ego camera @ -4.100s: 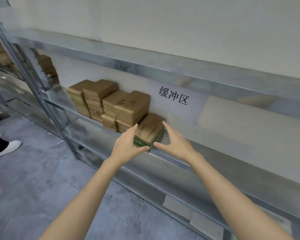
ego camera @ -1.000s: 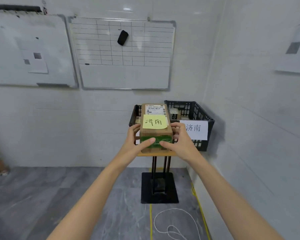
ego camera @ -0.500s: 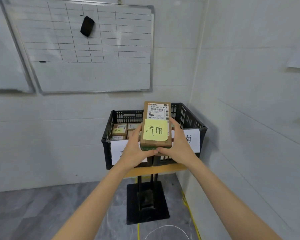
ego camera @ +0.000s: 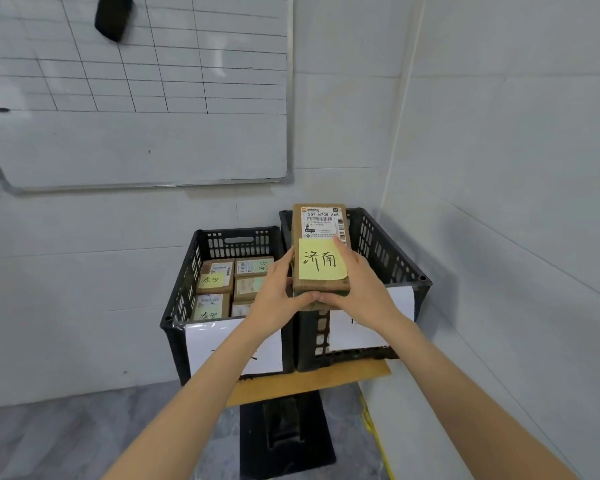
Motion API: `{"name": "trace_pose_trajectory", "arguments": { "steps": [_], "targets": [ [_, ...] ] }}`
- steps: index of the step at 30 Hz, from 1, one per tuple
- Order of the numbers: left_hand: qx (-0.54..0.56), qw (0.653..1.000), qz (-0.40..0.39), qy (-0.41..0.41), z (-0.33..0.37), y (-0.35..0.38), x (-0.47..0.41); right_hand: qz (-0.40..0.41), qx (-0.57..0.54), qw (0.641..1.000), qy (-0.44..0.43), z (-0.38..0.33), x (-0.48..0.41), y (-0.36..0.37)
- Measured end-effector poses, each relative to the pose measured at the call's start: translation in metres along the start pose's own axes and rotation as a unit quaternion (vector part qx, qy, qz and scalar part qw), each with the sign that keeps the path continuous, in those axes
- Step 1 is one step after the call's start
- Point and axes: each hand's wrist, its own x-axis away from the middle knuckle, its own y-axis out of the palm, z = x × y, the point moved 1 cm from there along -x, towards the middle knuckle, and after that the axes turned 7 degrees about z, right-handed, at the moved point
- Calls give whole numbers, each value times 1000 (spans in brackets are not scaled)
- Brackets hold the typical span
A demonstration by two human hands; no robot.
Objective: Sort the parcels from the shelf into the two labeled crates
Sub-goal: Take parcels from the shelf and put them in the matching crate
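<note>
I see left black crate [ego camera: 185,289] holding brown parcels [ego camera: 215,277], yellow notes on top, lying flat; right black crate [ego camera: 378,251] contents hidden behind held parcel; versus half second ago, crates nearer and lower in view; cardboard parcel [ego camera: 322,287], yellow 济南 note [ego camera: 321,261] facing up, above right crate's front; left hand [ego camera: 274,292] and right hand [ego camera: 364,289] clamp its sides, thumbs meeting at near end.

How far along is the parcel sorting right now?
Done: several parcels with yellow notes lie in the left crate. In hand: the left hand and right hand grip a parcel marked 济南 over the right crate, not yet released. Left: setting it down; the shelf is out of view, so the remaining count cannot be told.
</note>
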Motion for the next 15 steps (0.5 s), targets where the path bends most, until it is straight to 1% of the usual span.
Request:
{"name": "trace_pose_trajectory", "arguments": {
  "steps": [5,9,15],
  "targets": [
    [-14,1000,-4,-7,-24,18,-53,-18,20,999,-18,37,-51,9],
    [-18,1000,-7,-18,-42,37,-101,-36,-2,999,-10,74,-100,11],
    [-27,996,-6,-90,-76,64,-172,-66,-5,998,23,149,-176,2]
  ]
}}
